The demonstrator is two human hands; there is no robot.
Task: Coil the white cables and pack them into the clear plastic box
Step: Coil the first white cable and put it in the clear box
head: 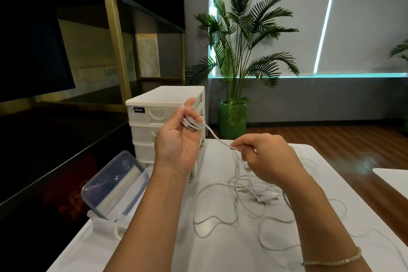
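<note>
Cable (217, 138), white, was mid-coil in the head view, the only view. Several turns were wound around the fingers of the left hand (178, 139), which was raised palm-up in front of the drawer unit (154, 117); its fingers were partly curled around the loops, and a plug end lay across them. From those loops one short span of cable ran down and to the right into the right hand (265, 157), which pinched it between thumb and fingertips, the other fingers loosely curled. That span sloped from upper left to lower right, so the free length lay on the right hand's side and beneath it.

Below the right hand the cable fell to the desk (154, 238), where it joined the loose cables (254, 196); these were spread in open loops over the middle and right of the desk, several plugs among them, and which strand belonged to the held cable could not be told.

Box (114, 185), clear plastic, stood at the left edge of the desk, just left of the left forearm and well apart from the loose cables; nothing coiled showed inside it. Judged from this, the next turn would be carried by the right hand up and leftward over the left fingers, and the left hand was nearer the box.

Plant (238, 51) stood on the floor beyond the far edge.
</note>
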